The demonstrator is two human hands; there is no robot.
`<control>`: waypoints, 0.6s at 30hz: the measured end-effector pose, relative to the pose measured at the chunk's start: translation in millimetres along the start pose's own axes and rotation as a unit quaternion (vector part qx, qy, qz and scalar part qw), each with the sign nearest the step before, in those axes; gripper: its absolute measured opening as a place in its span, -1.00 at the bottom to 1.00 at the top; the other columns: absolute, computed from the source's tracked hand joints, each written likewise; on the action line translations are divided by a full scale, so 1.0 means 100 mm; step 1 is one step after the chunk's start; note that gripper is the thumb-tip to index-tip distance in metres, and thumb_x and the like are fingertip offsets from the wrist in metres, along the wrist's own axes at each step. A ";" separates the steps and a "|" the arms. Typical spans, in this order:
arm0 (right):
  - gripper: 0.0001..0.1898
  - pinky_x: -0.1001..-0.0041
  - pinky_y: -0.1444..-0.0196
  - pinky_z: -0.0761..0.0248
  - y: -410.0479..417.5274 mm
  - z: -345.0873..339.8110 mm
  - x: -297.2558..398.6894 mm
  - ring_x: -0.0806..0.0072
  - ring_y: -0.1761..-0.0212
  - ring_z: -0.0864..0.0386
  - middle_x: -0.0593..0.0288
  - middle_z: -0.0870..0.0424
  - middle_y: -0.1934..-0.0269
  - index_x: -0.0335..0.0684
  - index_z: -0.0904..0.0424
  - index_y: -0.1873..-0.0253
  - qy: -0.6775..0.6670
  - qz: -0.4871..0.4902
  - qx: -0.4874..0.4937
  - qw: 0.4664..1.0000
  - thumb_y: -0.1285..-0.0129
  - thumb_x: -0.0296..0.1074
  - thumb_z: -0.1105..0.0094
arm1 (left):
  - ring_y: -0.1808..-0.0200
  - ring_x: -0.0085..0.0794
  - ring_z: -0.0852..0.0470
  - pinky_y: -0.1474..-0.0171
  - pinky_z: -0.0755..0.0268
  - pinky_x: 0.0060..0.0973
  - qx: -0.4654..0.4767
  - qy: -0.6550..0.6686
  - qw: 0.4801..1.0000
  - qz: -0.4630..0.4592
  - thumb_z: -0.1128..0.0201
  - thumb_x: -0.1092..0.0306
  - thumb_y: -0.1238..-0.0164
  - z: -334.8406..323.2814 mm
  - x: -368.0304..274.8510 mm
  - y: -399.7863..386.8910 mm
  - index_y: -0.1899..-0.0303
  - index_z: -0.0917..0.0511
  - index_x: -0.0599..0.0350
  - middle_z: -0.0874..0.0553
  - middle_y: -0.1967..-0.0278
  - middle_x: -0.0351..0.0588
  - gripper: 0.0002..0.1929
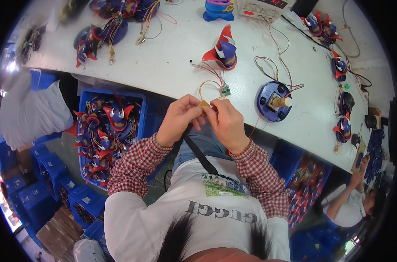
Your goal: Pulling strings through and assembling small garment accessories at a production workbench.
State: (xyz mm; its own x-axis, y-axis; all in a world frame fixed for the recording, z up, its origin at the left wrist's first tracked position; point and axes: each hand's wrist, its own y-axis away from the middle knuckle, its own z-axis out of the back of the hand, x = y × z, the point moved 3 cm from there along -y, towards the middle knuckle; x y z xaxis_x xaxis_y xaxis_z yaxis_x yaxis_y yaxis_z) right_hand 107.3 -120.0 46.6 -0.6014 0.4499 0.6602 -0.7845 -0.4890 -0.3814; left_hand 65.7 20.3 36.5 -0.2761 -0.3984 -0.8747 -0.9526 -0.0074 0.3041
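Observation:
Over the front edge of the white table, my left hand [182, 118] pinches a small tan piece [203, 104] between thumb and fingertips. My right hand [230, 123] closes on the other side of the same piece; whether it is paper, tape or a disc is too small to tell. Just beyond the fingers lies a small green circuit board [225, 90] with thin red, yellow and white wires. Those wires lead up to a purple-and-red toy head [227, 52] with white horns. A round blue plastic base [274, 102] with a tan cylinder on it sits right of my hands.
A bench power supply [262, 9] with lit digits stands at the back. Several wired toy heads [84, 49] lie at the table's left, more along its right. A blue crate [140, 98] full of toy parts is at lower left. A co-worker [346, 206] sits at right.

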 end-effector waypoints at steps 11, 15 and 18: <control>-0.78 0.40 0.38 -0.39 -0.19 0.23 -0.19 0.30 0.45 -0.44 0.16 -0.46 0.35 -0.31 -0.52 0.08 -0.006 -0.035 0.019 0.999 -0.21 -0.39 -0.26 | 0.36 -0.44 -0.60 0.35 -0.48 -0.64 -0.115 0.080 0.990 -0.010 -0.18 0.47 -0.32 0.19 0.20 0.13 0.07 -0.45 0.29 -0.62 0.24 0.04 -0.79; -0.75 0.39 0.28 -0.41 -0.28 0.20 -0.36 0.29 0.35 -0.45 0.14 -0.46 0.32 -0.32 -0.52 0.08 0.137 -0.002 -0.026 0.990 -0.21 -0.35 -0.26 | 0.20 -0.37 -0.59 0.18 -0.49 -0.56 -0.191 0.126 0.971 -0.067 -0.21 0.47 -0.27 0.30 0.51 0.22 -0.08 -0.40 0.28 -0.57 0.06 0.09 -0.65; -0.76 0.39 0.21 -0.39 -0.24 0.07 -0.39 0.28 0.26 -0.45 0.12 -0.46 0.27 -0.33 -0.51 0.09 0.142 -0.031 -0.009 0.989 -0.21 -0.35 -0.25 | 0.06 -0.30 -0.53 0.03 -0.43 -0.48 -0.179 -0.009 0.983 -0.033 -0.24 0.45 -0.21 0.32 0.90 0.19 -0.20 -0.32 0.23 -0.48 -0.07 0.09 -0.50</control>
State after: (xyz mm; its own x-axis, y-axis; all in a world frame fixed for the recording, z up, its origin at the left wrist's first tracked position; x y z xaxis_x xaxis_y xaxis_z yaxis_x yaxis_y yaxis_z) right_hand 150.8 -131.0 34.5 -0.5688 0.6709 0.4758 -0.8219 -0.4422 -0.3591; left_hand 18.6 13.1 -48.6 -0.2208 -0.3691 -0.9028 -0.8631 -0.3572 0.3571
